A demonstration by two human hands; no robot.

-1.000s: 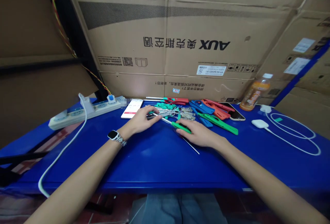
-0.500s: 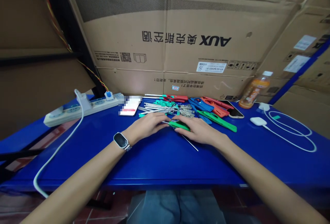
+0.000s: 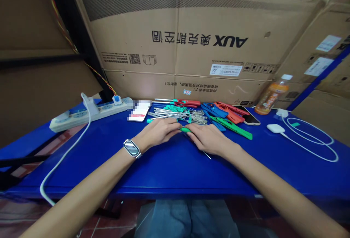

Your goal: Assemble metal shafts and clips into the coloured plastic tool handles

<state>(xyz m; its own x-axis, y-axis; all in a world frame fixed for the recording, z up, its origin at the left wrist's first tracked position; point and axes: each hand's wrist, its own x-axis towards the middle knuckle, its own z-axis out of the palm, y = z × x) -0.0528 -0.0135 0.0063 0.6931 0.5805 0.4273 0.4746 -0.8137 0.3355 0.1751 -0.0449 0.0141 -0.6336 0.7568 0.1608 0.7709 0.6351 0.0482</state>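
From here I see my left hand [image 3: 162, 133] and right hand [image 3: 212, 137] grasping the green piece [image 3: 185, 130] between them. It is over the blue surface [image 3: 175, 170], near the metal rods [image 3: 166, 114].

Tabletop [image 3: 175, 170] free nearside, tools [image 3: 201, 116] beyond

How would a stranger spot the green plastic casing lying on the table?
Start at the blue table and find the right hand. Just beyond it, toward the right, lies a group of blue casings and red casings. The green plastic casing lies among them, the only green one in that group.
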